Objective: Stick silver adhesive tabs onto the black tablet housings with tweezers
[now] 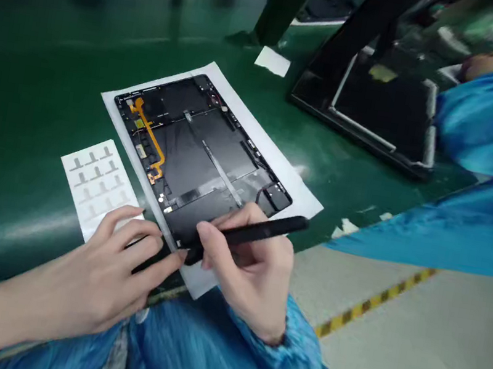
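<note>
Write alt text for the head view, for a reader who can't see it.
A right hand holds a black pen-like tool at the near corner of an opened tablet-like shell, the left hand beside it. The shell lies on white paper on a green bench, right of a white card with grey shapes.

Green bench (45,96): large white sheet (303,198), smaller label sheet (99,183), white scrap (273,61), black stand (379,115).

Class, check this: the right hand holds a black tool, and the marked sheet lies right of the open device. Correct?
No: the head view shows the marked sheet lies left of the open device; the right hand does hold a black tool.
</note>
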### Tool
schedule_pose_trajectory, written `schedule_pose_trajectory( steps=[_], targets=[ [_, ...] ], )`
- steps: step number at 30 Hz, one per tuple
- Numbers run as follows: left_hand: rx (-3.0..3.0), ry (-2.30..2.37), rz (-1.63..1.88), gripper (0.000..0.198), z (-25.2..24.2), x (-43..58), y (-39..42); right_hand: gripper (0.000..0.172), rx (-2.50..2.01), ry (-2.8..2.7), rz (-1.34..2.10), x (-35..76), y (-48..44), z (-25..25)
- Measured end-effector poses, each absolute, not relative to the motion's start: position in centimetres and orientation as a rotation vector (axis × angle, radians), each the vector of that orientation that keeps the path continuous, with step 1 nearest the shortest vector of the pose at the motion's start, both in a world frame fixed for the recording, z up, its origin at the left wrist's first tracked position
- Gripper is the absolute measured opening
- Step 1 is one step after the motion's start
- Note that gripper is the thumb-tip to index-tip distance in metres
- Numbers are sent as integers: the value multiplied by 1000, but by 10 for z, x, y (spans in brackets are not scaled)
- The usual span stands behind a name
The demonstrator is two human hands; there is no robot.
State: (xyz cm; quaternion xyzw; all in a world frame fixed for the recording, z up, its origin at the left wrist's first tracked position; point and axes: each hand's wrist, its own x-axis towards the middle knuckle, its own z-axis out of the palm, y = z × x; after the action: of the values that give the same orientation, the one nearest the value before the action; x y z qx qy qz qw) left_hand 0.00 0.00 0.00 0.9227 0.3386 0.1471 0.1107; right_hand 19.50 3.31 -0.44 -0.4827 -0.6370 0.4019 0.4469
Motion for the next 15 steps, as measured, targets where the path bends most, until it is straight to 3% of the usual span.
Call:
schedule_pose_trajectory(
  steps=[15],
  targets=[
    [2689,977,468,35,1,-2,0,21,-1166,-1439,985,190,35,-7]
  ],
)
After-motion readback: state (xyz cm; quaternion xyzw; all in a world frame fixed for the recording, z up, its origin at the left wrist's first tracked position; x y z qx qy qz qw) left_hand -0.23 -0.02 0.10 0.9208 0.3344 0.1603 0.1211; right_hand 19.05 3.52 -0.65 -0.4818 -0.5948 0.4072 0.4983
